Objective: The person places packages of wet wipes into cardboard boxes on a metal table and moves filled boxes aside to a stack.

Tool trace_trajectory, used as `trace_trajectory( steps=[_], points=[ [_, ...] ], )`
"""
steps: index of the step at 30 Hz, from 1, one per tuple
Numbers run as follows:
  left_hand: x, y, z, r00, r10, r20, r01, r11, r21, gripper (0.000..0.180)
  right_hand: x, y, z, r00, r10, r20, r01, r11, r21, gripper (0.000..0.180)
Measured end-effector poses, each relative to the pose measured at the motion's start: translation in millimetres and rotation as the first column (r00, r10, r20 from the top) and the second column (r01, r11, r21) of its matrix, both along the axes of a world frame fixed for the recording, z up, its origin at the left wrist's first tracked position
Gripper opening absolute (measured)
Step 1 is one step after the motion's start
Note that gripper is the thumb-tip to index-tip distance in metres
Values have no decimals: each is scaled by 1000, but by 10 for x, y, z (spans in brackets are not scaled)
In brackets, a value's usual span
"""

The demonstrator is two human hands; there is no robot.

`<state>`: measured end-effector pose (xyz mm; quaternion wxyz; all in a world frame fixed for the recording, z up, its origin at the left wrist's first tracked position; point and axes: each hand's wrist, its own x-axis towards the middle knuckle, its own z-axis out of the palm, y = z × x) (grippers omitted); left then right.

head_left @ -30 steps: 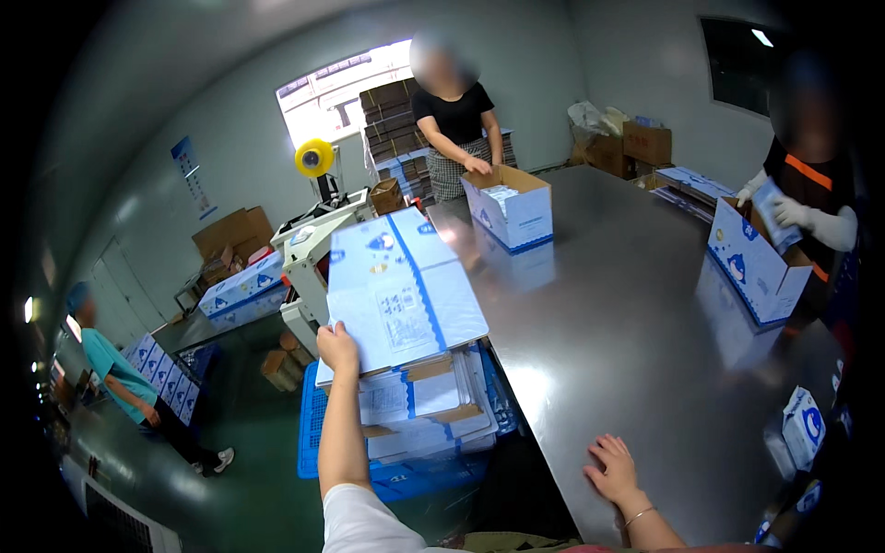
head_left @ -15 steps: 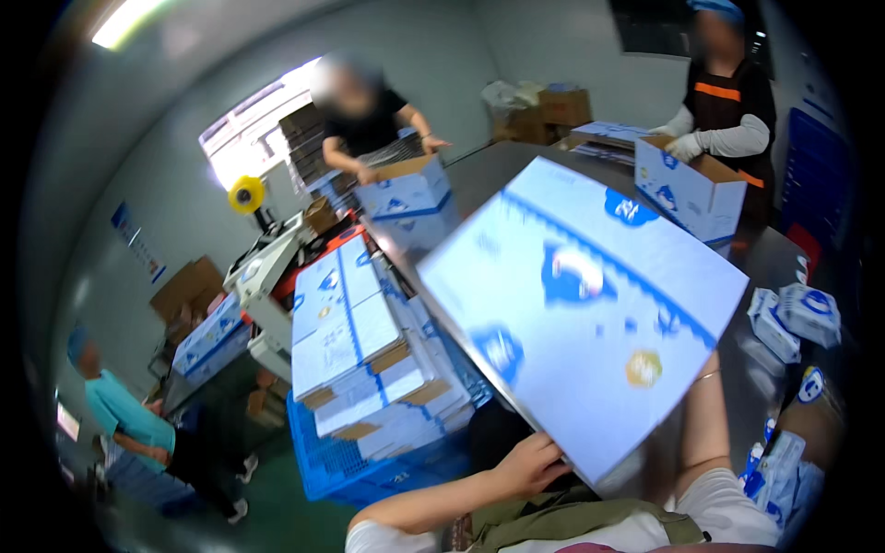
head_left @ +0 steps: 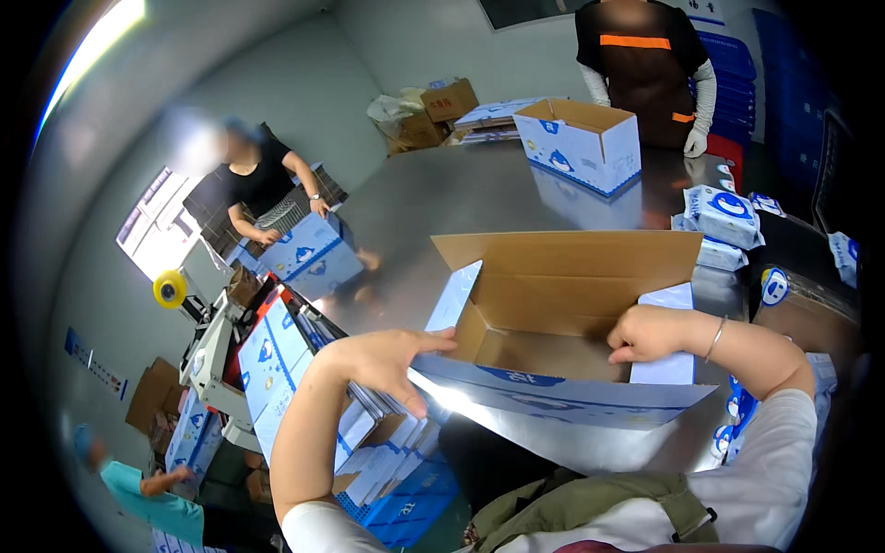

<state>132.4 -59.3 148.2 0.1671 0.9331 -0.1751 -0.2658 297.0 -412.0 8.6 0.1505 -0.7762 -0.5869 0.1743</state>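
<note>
Item: open cardboard carton (head_left: pixel 562 313), white and blue outside, brown inside, lying on the steel table (head_left: pixel 479 194) between the two hands with its flaps spread. The near left edge of the carton is touched by the left hand (head_left: pixel 387 359), fingers extended and loosely spread, nothing enclosed in them. The right inner flap is pressed by the right hand (head_left: pixel 645 332), fingers curled over the flap's edge. Left of and below the left hand, a stack of flattened blue-and-white cartons (head_left: pixel 277 369) is held in a blue crate (head_left: pixel 415 502); beyond it a tape machine with a yellow roll (head_left: pixel 170 289) is seen. Beyond the hands, a second erected carton (head_left: pixel 581 143) is stood on the table before a person in a dark apron (head_left: pixel 645 64). Blue-and-white soft packs (head_left: pixel 724 212) are piled past the right hand. A third carton (head_left: pixel 309 258) is handled by a person in black (head_left: pixel 249 184) far left.
</note>
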Motion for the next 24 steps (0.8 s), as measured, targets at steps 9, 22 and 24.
trace_trajectory(
  steps=[9, 22, 24],
  points=[
    [1028, -213, -1045, 653, 445, 613, -562, 827, -3, 89, 828, 45, 1026, 879, -464, 110, 437, 876, 203, 67],
    [-201, -362, -4810, 463, 886, 8, -623, 332, -708, 67, -341, -833, 212, 943, -308, 128, 219, 860, 462, 83],
    [-47, -1747, -3584, 762, 604, -235, -362, 96, -927, 70, -350, -1072, 91, 914, -390, 111, 288, 817, 500, 83]
  ],
)
